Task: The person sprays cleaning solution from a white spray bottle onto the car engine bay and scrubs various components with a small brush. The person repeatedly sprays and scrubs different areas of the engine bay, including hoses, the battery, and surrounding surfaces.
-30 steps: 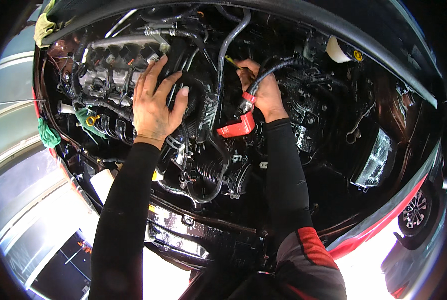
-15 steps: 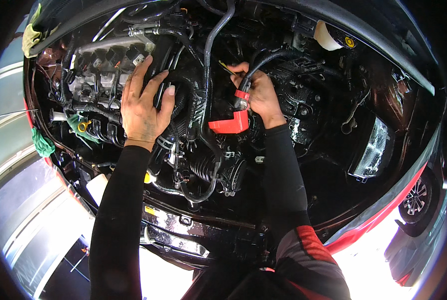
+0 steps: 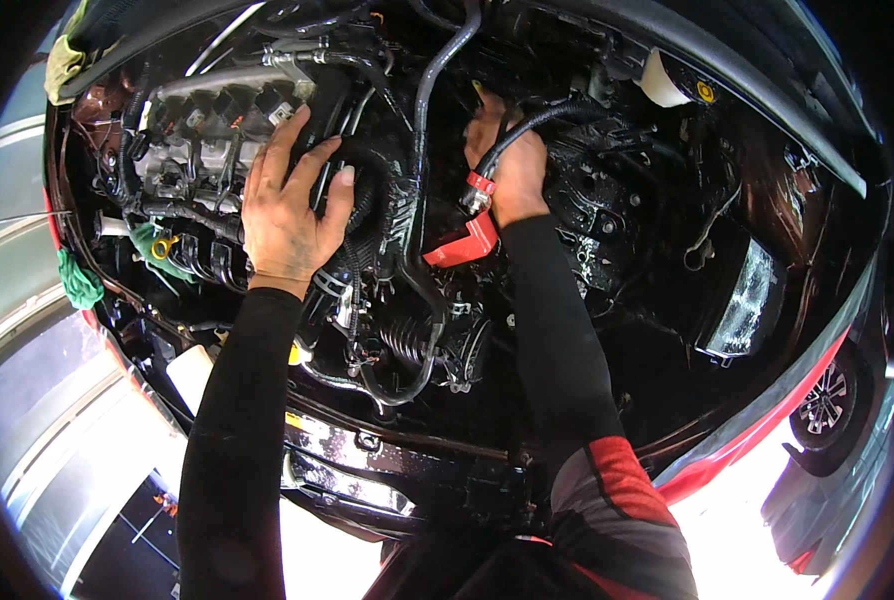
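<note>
My left hand (image 3: 292,210) is open, its fingers spread over the dark hoses at the right end of the grey engine block (image 3: 212,95). Reaching deeper into the engine bay, my right hand (image 3: 512,160) has its fingers curled and partly hidden. Something thin with a yellow tip (image 3: 478,90) shows at those fingers; its kind is not clear. A thick black cable (image 3: 537,118) arches across the back of this hand. Red tape (image 3: 481,183) wraps the cable beside the wrist, and a red plastic terminal cover (image 3: 464,244) hangs below it.
A yellow-ringed dipstick (image 3: 165,248) stands at the left. Near my left forearm is a ribbed black intake hose (image 3: 404,338). A white reservoir with a yellow cap (image 3: 705,92) sits at the far right. Green cloth (image 3: 79,282) hangs on the left edge.
My right hand has moved farther into the bay, taking the yellow-tipped thing away from me. The red cover has tilted. My left hand has stayed nearly still.
</note>
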Action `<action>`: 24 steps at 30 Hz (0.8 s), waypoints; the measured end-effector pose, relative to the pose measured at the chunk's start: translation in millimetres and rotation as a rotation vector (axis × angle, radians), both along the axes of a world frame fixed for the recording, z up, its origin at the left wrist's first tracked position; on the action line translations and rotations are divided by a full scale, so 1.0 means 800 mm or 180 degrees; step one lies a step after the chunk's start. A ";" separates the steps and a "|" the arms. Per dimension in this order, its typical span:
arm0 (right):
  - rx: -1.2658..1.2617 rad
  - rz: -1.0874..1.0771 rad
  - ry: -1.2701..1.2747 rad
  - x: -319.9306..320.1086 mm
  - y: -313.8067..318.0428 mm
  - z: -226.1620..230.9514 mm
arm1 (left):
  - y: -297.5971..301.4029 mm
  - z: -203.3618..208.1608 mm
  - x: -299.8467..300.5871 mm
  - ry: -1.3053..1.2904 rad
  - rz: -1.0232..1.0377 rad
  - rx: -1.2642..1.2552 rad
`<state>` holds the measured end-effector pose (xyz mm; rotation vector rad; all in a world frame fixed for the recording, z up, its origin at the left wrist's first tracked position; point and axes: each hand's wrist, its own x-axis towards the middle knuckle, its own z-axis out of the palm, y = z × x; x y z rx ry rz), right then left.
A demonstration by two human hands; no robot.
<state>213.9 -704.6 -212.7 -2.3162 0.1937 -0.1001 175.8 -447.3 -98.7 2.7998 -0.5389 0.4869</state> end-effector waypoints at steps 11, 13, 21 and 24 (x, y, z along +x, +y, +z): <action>-0.0742 0.0102 -0.0043 0.015 0.005 -0.010 | -0.002 0.003 0.000 0.0081 0.0001 -0.0029; -0.0355 0.0332 -0.0261 0.015 0.013 -0.005 | -0.002 0.003 0.000 0.0073 -0.0030 0.0035; -0.0391 0.0110 -0.0631 0.009 0.021 -0.006 | -0.002 0.003 0.002 0.0050 -0.0091 0.0054; -0.0296 0.0413 -0.0319 0.011 0.018 -0.005 | -0.002 0.004 0.001 0.0109 -0.0071 0.0024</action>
